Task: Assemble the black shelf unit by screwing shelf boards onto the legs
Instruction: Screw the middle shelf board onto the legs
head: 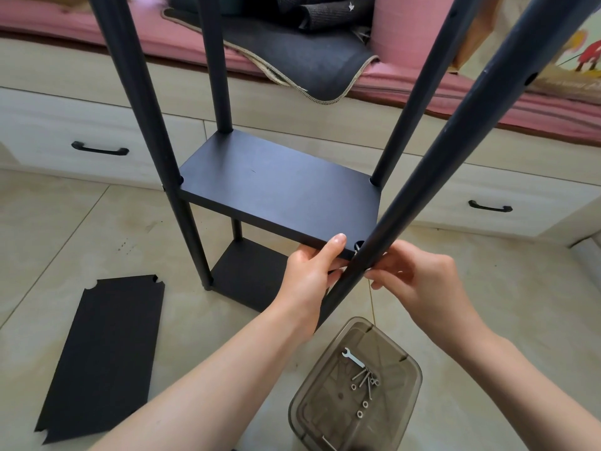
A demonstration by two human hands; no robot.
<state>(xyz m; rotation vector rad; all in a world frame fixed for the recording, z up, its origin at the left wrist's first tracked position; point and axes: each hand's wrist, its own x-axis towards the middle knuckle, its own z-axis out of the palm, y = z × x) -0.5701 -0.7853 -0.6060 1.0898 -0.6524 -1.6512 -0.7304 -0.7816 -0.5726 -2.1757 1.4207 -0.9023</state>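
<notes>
The black shelf unit stands on the floor with four round legs. A lower board (247, 275) sits near the floor and a middle board (276, 187) above it. My left hand (312, 268) grips the middle board's near right corner, thumb on top. My right hand (413, 278) pinches something small against the near right leg (455, 151) at that corner; a screw tip (358, 246) shows in the corner notch. A loose black shelf board (104, 349) lies flat on the floor to the left.
A smoky clear plastic box (383, 349) by my arms holds a small wrench (353, 357), screws and nuts. Behind the unit is a wooden drawer bench (97, 125) with black handles, pink cushions and a dark mat on top. Tiled floor all around.
</notes>
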